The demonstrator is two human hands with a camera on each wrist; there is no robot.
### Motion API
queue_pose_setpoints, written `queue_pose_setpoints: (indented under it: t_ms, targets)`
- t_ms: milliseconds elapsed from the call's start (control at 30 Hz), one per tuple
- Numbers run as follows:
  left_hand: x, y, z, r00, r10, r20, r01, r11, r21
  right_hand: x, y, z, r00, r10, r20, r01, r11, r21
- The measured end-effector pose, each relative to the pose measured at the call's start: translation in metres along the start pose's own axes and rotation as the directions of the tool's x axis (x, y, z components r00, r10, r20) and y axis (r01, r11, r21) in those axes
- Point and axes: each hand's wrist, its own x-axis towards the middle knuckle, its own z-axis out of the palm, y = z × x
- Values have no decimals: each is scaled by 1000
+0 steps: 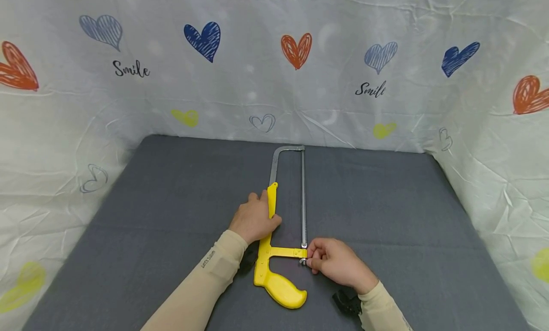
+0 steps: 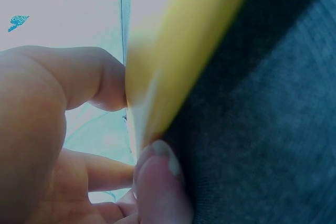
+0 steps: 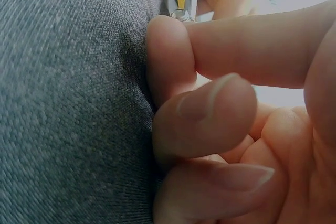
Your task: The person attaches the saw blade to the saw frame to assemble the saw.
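Observation:
A hacksaw (image 1: 284, 290) with a yellow handle and a grey metal bow lies on the grey cloth, its handle toward me. My left hand (image 1: 254, 217) grips the yellow upper frame (image 2: 178, 51), thumb on the inner side and fingers on the outer side. Along the saw's right side runs the straight blade (image 1: 303, 197), joined to a yellow crosspiece (image 1: 286, 252). At the blade's near end sits a small metal wing nut (image 1: 302, 262). My right hand (image 1: 339, 262) pinches at this nut with curled fingers, which partly hide it in the right wrist view.
A dark grey cloth (image 1: 386, 202) covers the table. Behind and at both sides hangs a white curtain (image 1: 257, 87) printed with hearts. Black wrist straps (image 1: 346, 302) show below the hands.

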Motion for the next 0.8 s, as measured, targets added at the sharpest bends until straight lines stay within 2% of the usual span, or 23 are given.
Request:
queue_pose_setpoints:
  t_ms: [400, 667, 800]
  targets:
    - [-1, 0, -2, 1000, -6, 4, 6, 1000, -5, 1, -1, 2, 1000, 2, -17, -2, 999, -43]
    - [-2, -1, -2, 1000, -6, 0, 6, 1000, 1, 1, -1, 0, 999, -31, -22, 30, 997, -66]
    - [-2, 0, -2, 1000, -12, 0, 12, 1000, 2, 0, -1, -1, 1000, -1, -22, 0, 997, -79]
